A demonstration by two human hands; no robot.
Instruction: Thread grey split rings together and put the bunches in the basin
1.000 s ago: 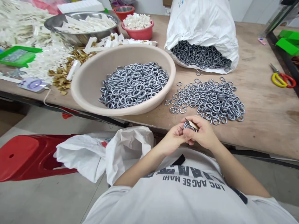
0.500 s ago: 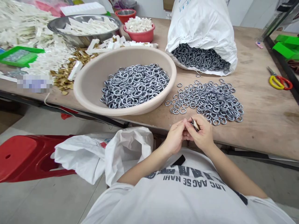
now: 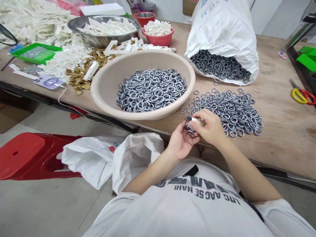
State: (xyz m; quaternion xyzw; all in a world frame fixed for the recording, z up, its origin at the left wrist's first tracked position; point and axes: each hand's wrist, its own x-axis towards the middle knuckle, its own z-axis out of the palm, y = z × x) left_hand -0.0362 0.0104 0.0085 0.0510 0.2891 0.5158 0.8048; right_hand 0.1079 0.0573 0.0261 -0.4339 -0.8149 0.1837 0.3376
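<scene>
Grey metal rings (image 3: 189, 129) rest in the curled fingers of my left hand (image 3: 181, 141), just over the table's front edge. My right hand (image 3: 209, 127) pinches a small cream-coloured piece (image 3: 197, 121) with a dark end, right above those rings. The fingers cover most of that piece, so its kind is unclear. Beyond the right hand lies a loose pile of the same rings (image 3: 237, 112) on the wooden table. To the left stands a wide beige basin (image 3: 103, 89) partly filled with rings.
A white sack (image 3: 222, 33) lies behind the pile, its mouth full of rings. Scissors (image 3: 302, 95) with red and yellow handles sit at right. White and brass-coloured parts, a steel bowl (image 3: 74, 28) and a green tray (image 3: 46, 59) occupy the left. A red stool (image 3: 19, 154) stands below.
My hands have moved slightly apart. The left palm has turned up, showing rings in its fingers, and the right hand has lifted the cream-coloured piece. The view has shifted a little left.
</scene>
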